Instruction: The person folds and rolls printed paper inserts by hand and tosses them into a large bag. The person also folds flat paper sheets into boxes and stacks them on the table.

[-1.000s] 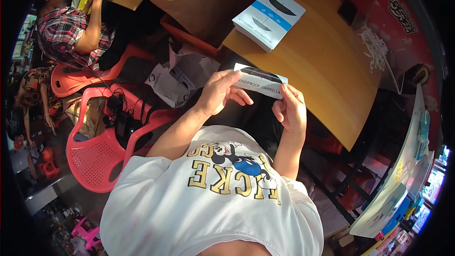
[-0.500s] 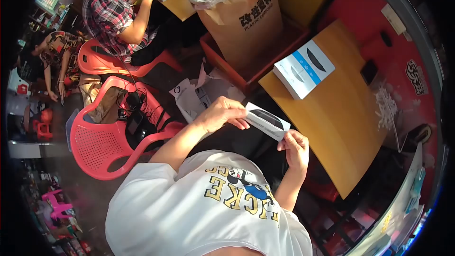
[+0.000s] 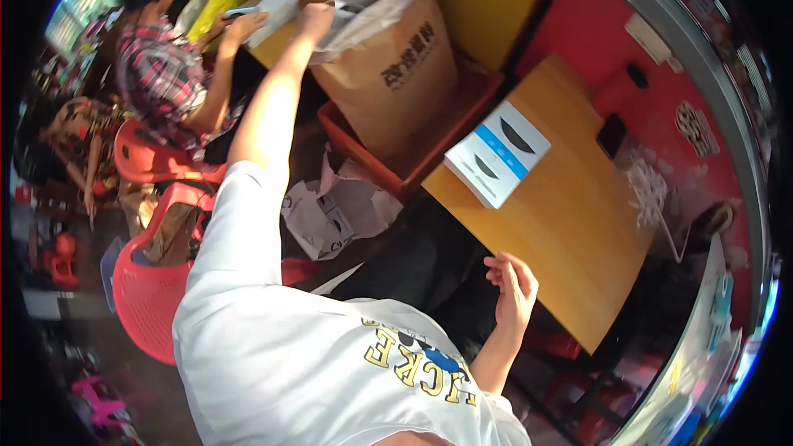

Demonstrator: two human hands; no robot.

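Observation:
My left hand (image 3: 315, 23) is stretched far forward to the mouth of a large brown paper bag (image 3: 388, 74). Its fingers are closed; a white and dark patch just beyond them looks like the end of the small white box (image 3: 350, 7), mostly hidden at the bag's rim. Beside the near edge of the wooden table (image 3: 570, 256), my right hand (image 3: 515, 285) hovers with nothing in it, fingers loosely bent and apart from the thumb. A larger white box with a blue stripe (image 3: 498, 154) lies on the table.
The bag stands in a red crate (image 3: 405, 177). Torn packaging (image 3: 339, 211) lies on the floor nearby. On the table's far side are a dark phone (image 3: 611, 135) and white shredded strips (image 3: 648, 190). A person in a plaid shirt (image 3: 161, 74) sits beyond a red chair (image 3: 153, 281).
My left hand has swung forward and left from in front of my body to the bag's mouth, taking the small box. My right hand has let go of the box. The view has shifted.

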